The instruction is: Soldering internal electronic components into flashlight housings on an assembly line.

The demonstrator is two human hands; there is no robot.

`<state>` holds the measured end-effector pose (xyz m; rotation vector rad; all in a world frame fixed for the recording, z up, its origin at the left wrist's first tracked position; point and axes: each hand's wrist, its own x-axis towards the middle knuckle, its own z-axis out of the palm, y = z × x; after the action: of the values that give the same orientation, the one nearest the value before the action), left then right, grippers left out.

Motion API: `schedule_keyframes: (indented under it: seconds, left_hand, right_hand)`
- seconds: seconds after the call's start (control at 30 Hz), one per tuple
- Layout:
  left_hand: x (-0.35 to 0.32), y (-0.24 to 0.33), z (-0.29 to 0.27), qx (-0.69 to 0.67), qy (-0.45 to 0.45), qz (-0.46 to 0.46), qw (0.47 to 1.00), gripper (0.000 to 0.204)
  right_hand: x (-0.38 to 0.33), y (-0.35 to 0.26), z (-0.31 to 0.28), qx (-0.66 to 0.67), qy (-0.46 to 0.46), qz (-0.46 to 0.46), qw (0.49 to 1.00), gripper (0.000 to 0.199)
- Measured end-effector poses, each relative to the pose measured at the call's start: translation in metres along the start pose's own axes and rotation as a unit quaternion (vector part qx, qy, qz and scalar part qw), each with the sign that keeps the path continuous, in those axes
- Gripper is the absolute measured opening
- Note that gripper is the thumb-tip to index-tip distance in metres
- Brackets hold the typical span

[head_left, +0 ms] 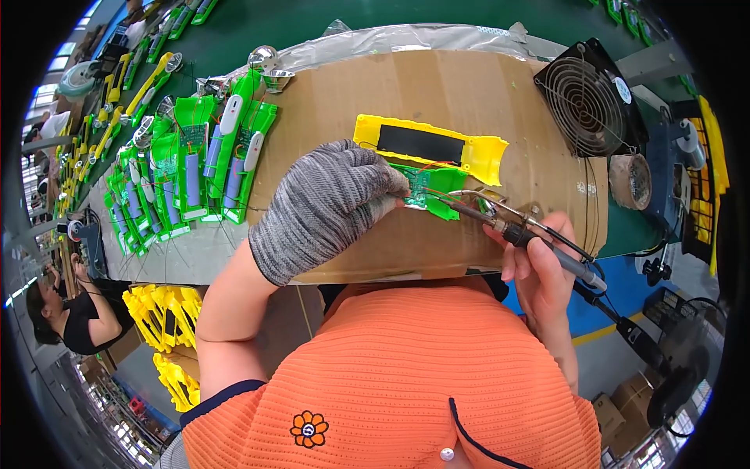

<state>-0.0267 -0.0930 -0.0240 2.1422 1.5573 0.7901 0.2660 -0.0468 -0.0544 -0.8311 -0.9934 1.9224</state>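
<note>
Your left hand, in a grey knit glove, comes in from the left, fingertips bunched at the left end of the circuit board. Can't tell whether they pinch a wire, the board edge or nothing; the glove hides it. Your right hand, bare, grips the soldering iron pen-style between thumb and fingers, tip angled up-left to the board. A curved metal tube runs alongside the iron.

The board sits in the green casing half, near the middle of the cardboard mat, with a thin red wire arching over it. Just beyond lies the yellow casing half with its black panel.

Handling, my read: casing is light, stiff plastic, probably a bit slick under knit, likely to skate if nudged. Hold it by the side walls, away from the board. Wires and joints look like the fragile part, so don't tug or lift by them. Iron: handle only (treat all the bare metal as hot).

Further out: green casings with blue-grey cells stand packed to your left, shiny reflectors at their far ends. Fan at far right, tape roll beside it. Yellow casings are piled below the bench edge at left, and a co-worker is past those.
</note>
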Motion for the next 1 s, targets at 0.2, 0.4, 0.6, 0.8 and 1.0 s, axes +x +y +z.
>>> schedule_keyframes:
  seconds: [0.2, 0.4, 0.6, 0.8, 1.0]
  left_hand:
    - [0.014, 0.013, -0.006, 0.080, -0.086, -0.027, 0.993, 0.012]
    - [0.019, 0.016, -0.006, 0.105, -0.099, -0.022, 0.989, 0.015]
    - [0.020, 0.016, -0.004, 0.119, -0.109, -0.024, 0.987, 0.015]
    - [0.022, 0.015, -0.004, 0.117, -0.114, -0.035, 0.986, 0.014]
    - [0.022, 0.017, -0.004, 0.110, -0.119, -0.050, 0.985, 0.013]
  right_hand:
    - [0.007, -0.005, 0.007, -0.013, -0.005, 0.016, 1.000, 0.018]
    - [0.011, -0.009, 0.012, -0.039, -0.014, 0.041, 0.998, 0.017]
    - [0.011, -0.007, 0.017, -0.066, -0.013, 0.046, 0.997, 0.015]
    - [0.011, -0.007, 0.018, -0.091, -0.022, 0.048, 0.994, 0.017]
    - [0.011, -0.006, 0.020, -0.060, -0.015, 0.043, 0.997, 0.015]
